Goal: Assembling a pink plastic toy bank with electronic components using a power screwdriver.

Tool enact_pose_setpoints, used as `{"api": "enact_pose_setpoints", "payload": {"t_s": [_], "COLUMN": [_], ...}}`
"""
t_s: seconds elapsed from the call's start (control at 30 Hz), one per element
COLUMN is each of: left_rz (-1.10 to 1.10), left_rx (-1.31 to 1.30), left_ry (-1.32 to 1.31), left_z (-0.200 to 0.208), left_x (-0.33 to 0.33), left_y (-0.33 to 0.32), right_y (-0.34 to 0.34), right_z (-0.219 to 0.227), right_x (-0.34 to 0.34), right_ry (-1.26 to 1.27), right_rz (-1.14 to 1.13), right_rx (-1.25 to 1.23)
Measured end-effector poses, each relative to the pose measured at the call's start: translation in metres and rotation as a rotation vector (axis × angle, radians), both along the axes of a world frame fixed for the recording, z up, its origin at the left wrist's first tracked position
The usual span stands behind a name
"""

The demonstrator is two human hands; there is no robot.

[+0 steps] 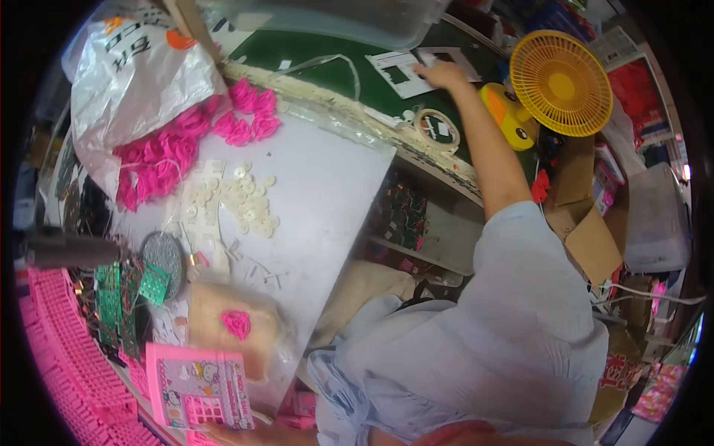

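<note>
At the lower left edge, my left hand [249, 435] is closed along the near edge of a pink plastic toy casing [195, 379]. Its face carries a printed cartoon panel and a grid of small square openings. My right arm stretches far across to the green work surface [297, 52]. There my right hand [444, 76] has its fingertips at the edge of a white card [401, 73] with a square cut-out; the fingers look pinched on it. Another pale card [462, 63] lies just beyond. A tan block in clear wrap [253, 349], topped by a pink coil [236, 324], sits beside the casing.
A white bag [141, 82] spills pink coils [160, 156]. Pale discs [249, 201] lie scattered on the white table [320, 193]. Green circuit boards [111, 297] and stacked pink casings [67, 357] fill the left. A tape roll [436, 128], yellow fan [561, 83] and cardboard box [591, 238] stand right.
</note>
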State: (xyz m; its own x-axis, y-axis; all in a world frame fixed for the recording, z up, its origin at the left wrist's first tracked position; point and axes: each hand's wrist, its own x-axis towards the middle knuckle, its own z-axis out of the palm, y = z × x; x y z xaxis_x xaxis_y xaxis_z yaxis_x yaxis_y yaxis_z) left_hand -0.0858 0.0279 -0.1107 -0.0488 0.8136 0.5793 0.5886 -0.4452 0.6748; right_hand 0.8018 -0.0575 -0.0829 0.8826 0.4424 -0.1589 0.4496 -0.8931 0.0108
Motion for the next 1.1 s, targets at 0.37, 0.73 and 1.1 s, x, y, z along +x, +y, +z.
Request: {"api": "enact_pose_setpoints", "payload": {"t_s": [0.37, 0.73, 1.1], "left_rz": [-0.011, -0.072, 0.036], "left_rx": [-0.051, -0.432, -0.565], "left_ry": [0.003, -0.735, -0.583], "left_z": [0.031, 0.117, 0.152], "left_x": [0.045, 0.177, 0.205], "left_y": [0.022, -0.031, -0.021], "right_y": [0.088, 0.013, 0.059], "right_z": [0.019, 0.059, 0.058], "right_x": [-0.149, -0.366, -0.5], "right_ry": [0.042, 1.143, 1.531], "right_rz": [0.38, 0.909, 1.001], "right_rx": [0.375, 0.992, 0.871]}}
